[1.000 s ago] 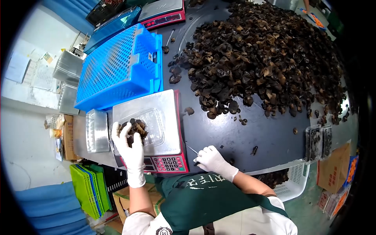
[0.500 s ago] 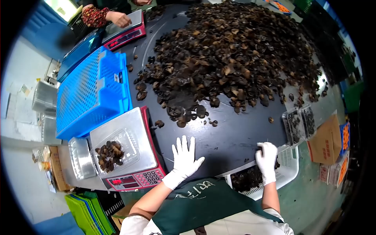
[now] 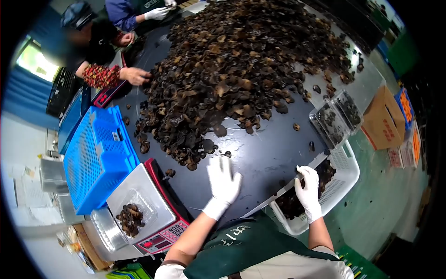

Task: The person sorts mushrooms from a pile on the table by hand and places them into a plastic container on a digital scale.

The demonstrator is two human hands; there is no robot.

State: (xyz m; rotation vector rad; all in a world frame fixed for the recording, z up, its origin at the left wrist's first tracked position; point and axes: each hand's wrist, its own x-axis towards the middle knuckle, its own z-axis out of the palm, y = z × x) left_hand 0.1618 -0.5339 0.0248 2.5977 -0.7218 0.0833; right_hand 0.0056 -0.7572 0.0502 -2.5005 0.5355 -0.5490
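Handling wood ear mushrooms (image 3: 223, 83): light, limp, probably slick

Look for the main heap across the upper middle of the frame, spread over the dark bench (image 3: 267, 149). Find a smaller portion in a clear plastic tray (image 3: 147, 207) on the weighing scale (image 3: 148, 181) at lower left, and more in the white basket (image 3: 346, 179) at lower right.

See the left hand (image 3: 224, 181) just below mid-frame, gloved, palm down and fingers extended, near the heap's lower edge, apparently holding nothing. See the right hand (image 3: 309, 189), also gloved, over the basket, fingers curled towards the thumb with a gap between; too small a view to tell whether gripping anything.

Expect, judging by the thin, wavy, partly glossy caps, very little weight apiece, a rubbery softness and some slip against gloves. Allow for tearing at the edges if pulled hard. Pinch single caps near the likely thicker base rather than at the thin rim; for several, scoop from underneath with cupped fingers, without squeezing.
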